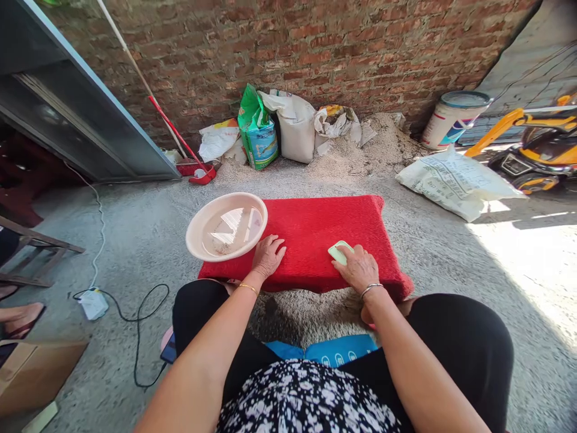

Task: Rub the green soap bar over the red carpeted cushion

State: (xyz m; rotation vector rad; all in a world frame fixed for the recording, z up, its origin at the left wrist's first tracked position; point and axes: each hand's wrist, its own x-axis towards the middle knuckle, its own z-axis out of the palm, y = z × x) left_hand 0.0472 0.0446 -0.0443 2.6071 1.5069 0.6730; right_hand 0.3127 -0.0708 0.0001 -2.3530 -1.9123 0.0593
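A red cloth (315, 222) covers a low bench in front of me. My left hand (269, 255) rests palm down on the cloth, its fingers stretched out, just beside a pale basin (196, 240). Water stands in the basin, with light reflected on it and some dark bits near the bottom. With my right hand (359, 267) I hold a light green, flat piece with rounded corners (339, 251) against the cloth. It resembles a phone case, but its exact kind does not show. My fingers cover its right part.
Along the brick wall stand a green bag (259, 135), a white sack (296, 129) and a bucket (455, 120). Another sack (457, 180) lies at right near a yellow toy excavator (536, 138). A power strip (94, 304) with cables and a cardboard box (36, 373) are at left, near another person's foot.
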